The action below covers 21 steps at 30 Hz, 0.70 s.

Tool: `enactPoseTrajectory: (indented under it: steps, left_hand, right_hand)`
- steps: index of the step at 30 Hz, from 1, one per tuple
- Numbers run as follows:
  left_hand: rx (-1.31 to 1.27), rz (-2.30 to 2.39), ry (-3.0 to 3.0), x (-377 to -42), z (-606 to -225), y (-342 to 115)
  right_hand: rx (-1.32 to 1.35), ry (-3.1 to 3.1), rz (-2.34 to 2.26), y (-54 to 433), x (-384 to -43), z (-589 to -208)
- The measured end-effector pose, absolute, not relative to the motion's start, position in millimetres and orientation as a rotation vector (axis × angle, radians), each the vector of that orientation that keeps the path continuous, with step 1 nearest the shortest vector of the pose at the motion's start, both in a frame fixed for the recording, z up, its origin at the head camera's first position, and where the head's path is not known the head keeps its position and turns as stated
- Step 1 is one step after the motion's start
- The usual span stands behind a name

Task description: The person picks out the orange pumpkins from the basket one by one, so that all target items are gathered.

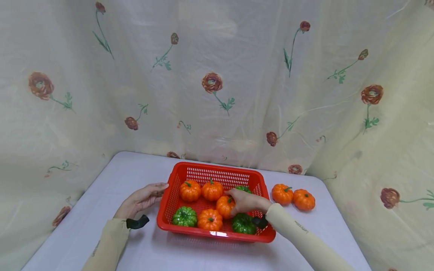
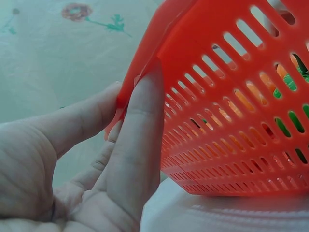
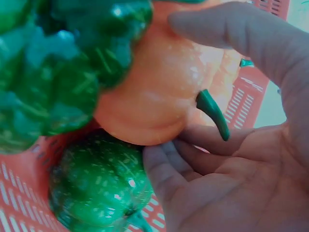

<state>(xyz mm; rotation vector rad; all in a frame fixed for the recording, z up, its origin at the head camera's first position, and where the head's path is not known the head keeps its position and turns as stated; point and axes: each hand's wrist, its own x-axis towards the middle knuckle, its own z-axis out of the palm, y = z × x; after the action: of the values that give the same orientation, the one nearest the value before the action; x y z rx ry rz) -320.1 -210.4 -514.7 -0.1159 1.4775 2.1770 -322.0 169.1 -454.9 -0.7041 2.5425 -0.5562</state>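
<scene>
A red basket sits on a white bench. The fingers of the left hand pinch its left rim; inside it, fingers of the right hand grip an orange pumpkin, perhaps touching a green pumpkin. Two loose pumpkins rest right of the basket.

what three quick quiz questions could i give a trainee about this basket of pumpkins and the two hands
1. How many pumpkins lie on the table, outside the red basket?
2. True or false: the left hand is gripping a green pumpkin.
3. What does the right hand hold?
a) a green pumpkin
b) an orange pumpkin
c) nothing

Key:
1. Two, both orange.
2. False; it pinches the basket's rim.
3. b
</scene>
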Motion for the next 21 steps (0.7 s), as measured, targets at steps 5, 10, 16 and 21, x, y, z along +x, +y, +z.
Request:
enactPoseTrajectory:
  steps: [5, 10, 16, 21]
  left_hand:
    - [-0.147, 2.159, 1.521, -319.5, -515.1, -209.5]
    - [-0.122, 2.171, 1.508, -320.2, -516.0, -209.7]
    - [-0.008, 2.175, 1.400, -321.8, -512.0, -209.9]
    - [-0.011, 2.177, 1.397, -323.3, -513.9, -207.5]
  right_hand:
    - [-0.683, 2.538, -0.551, 171.7, -323.5, -452.1]
    - [-0.703, 2.591, -0.589, 174.6, -321.4, -453.0]
    - [-0.724, 2.598, -0.616, 175.7, -319.7, -451.3]
    - [-0.720, 2.565, -0.602, 177.8, -320.5, -449.8]
